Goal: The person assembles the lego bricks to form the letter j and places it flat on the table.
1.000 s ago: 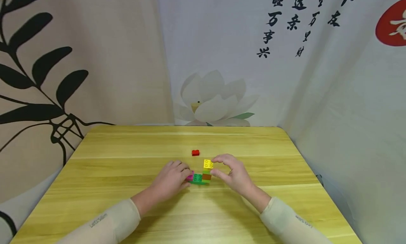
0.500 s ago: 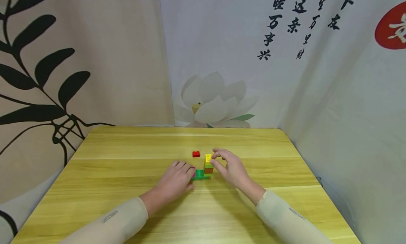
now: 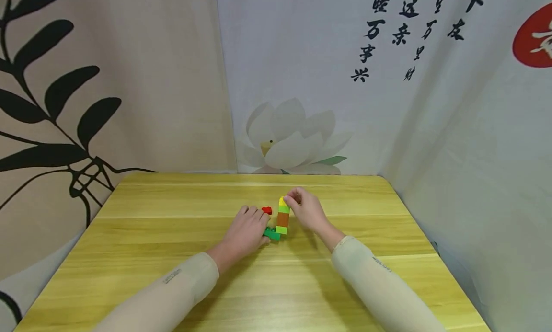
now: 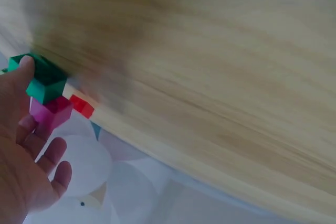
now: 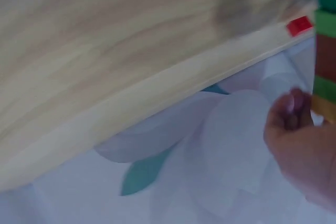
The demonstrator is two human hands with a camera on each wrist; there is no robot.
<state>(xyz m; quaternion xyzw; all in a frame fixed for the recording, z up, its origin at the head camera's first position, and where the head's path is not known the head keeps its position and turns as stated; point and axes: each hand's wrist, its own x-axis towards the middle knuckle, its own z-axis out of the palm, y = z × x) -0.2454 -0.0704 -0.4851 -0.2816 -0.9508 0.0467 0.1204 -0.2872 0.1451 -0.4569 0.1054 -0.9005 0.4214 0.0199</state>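
Toy building bricks are joined into an L shape over the table. My left hand (image 3: 245,232) holds its left end, the thumb against the green brick (image 4: 46,90) and fingers at the pink brick (image 4: 51,113). In the head view the pink brick is hidden behind that hand. At the right end rises a stack: a light green brick (image 3: 281,230), a brown brick (image 3: 282,219), another light green piece (image 3: 283,209) and a yellow brick (image 3: 281,202) on top. My right hand (image 3: 307,211) pinches the yellow brick between thumb and fingers. The bricks look tilted.
A loose red brick (image 3: 267,210) lies on the wooden table (image 3: 194,193) just behind the left fingers. A printed curtain (image 3: 297,83) hangs beyond the table's far edge.
Both hands have shifted away from the body, and the joined bricks have tilted with them. The right thumb and fingers have closed on the yellow brick. The red brick stays put.
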